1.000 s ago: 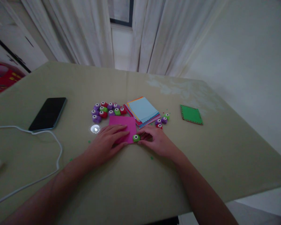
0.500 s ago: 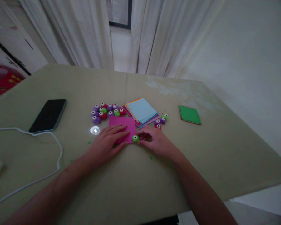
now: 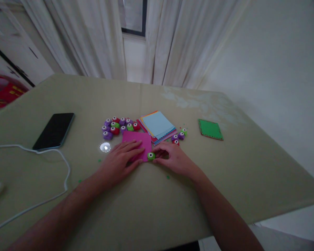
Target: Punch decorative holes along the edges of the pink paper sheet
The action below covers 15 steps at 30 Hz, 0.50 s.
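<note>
A square sheet of pink paper (image 3: 137, 136) lies flat on the table in front of me. My left hand (image 3: 121, 157) rests open across its left part, fingers spread over the sheet. At the sheet's lower right corner sits a green craft punch (image 3: 151, 156) with a dark star on its white top. My right hand (image 3: 171, 157) grips this punch from the right between thumb and fingers. Whether the paper's edge is inside the punch is too small to make out.
Several purple, red and green punches (image 3: 115, 130) cluster behind the pink sheet; a few more punches (image 3: 181, 136) stand right of the stacked coloured paper (image 3: 159, 123). A green card (image 3: 210, 129) with a punched edge lies right. A phone (image 3: 54, 130) and white cable (image 3: 66, 170) lie left.
Both hands, the pink paper and the green punch keep nearly the same places. The whole view has shifted slightly.
</note>
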### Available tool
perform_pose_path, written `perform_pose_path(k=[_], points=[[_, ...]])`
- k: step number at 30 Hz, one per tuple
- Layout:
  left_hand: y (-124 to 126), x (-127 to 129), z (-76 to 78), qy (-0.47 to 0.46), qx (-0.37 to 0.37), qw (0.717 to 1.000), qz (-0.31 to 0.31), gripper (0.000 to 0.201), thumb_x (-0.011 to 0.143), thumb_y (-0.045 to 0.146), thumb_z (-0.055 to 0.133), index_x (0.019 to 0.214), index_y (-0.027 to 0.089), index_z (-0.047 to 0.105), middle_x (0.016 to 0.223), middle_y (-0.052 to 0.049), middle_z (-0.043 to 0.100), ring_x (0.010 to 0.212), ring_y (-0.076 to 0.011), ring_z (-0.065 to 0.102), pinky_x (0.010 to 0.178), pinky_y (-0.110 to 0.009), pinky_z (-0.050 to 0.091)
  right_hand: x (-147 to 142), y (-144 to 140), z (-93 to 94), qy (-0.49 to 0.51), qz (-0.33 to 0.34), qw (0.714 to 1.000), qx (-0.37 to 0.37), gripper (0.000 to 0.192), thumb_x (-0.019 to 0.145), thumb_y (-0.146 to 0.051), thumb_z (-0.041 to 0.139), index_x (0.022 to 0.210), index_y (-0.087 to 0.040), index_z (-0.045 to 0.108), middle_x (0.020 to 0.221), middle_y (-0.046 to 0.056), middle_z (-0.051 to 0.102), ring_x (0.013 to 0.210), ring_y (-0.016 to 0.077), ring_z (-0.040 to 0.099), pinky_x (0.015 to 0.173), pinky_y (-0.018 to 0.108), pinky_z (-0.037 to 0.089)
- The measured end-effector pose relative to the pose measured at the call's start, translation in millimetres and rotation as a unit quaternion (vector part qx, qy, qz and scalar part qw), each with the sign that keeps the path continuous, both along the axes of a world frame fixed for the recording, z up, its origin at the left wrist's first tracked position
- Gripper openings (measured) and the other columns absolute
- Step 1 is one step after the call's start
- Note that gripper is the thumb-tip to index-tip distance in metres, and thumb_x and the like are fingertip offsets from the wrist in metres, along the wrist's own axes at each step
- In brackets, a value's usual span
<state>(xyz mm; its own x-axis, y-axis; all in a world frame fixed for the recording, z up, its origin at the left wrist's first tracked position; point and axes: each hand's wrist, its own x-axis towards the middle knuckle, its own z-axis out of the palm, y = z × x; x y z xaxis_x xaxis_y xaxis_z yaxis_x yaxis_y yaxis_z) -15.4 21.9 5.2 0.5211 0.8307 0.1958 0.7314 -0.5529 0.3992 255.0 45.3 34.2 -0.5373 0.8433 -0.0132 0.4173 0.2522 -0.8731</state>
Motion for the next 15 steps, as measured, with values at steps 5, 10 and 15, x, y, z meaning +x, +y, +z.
perform_pose_path(k=[5, 10, 15], points=[[-0.7, 0.8, -0.3, 0.003, 0.005, 1.000, 0.005, 0.044, 0.108, 0.043, 0.059, 0.148, 0.026, 0.068, 0.156, -0.011, 0.063, 0.144, -0.0333, 0.058, 0.120, -0.058, 0.042, -0.7, -0.1, 0.7, -0.001, -0.006, 1.000, -0.002, 0.024, 0.087, -0.015, 0.083, 0.110, -0.018, 0.079, 0.105, 0.006, 0.078, 0.087, 0.0182, 0.073, 0.085, 0.034, 0.061], [-1.6, 2.6, 2.0, 0.000, 0.001, 1.000, 0.013, 0.044, 0.107, 0.042, 0.060, 0.147, 0.027, 0.068, 0.155, -0.010, 0.064, 0.143, -0.0333, 0.058, 0.120, -0.059, 0.043, 0.5, 0.2, -0.6, -0.001, -0.002, 1.000, -0.003, 0.023, 0.087, -0.016, 0.085, 0.109, -0.017, 0.078, 0.104, 0.006, 0.077, 0.087, 0.0177, 0.073, 0.084, 0.033, 0.060], [-1.6, 3.3, 2.5, 0.002, 0.005, 1.000, 0.010, 0.044, 0.106, 0.042, 0.060, 0.146, 0.026, 0.069, 0.156, -0.010, 0.064, 0.144, -0.0337, 0.058, 0.119, -0.059, 0.044, 1.5, 1.1, -2.4, -0.001, 0.004, 1.000, 0.000, 0.024, 0.087, -0.017, 0.085, 0.110, -0.017, 0.078, 0.104, 0.006, 0.077, 0.087, 0.0180, 0.073, 0.084, 0.033, 0.060]])
